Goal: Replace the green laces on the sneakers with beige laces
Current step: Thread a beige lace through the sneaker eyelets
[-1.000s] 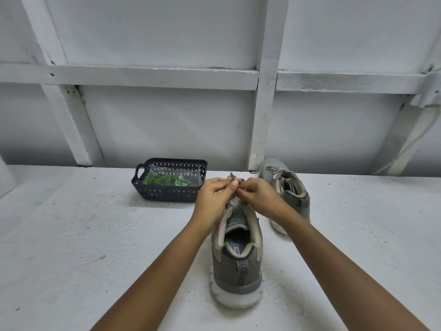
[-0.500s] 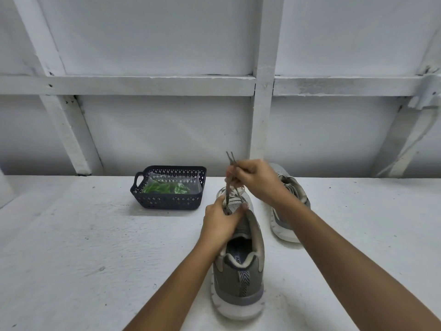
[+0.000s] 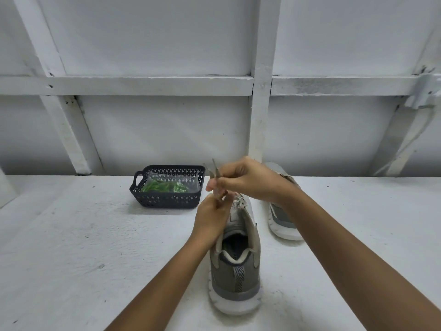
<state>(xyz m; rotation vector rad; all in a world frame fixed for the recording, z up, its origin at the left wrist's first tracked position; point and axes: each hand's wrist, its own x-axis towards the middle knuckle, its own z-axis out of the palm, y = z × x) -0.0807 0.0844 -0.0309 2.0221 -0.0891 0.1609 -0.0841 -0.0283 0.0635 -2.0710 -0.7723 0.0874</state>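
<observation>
Partly hidden: far sneaker behind right hand; lace ends blurred.

A white painted counter with dark specks carries a dark perforated plastic basket with a loop handle at its left end; a clear plastic bag lies inside. Behind stands a white wall, framed by a horizontal beam, an upright post and a slanted brace. A pale cable hangs at far right.
</observation>
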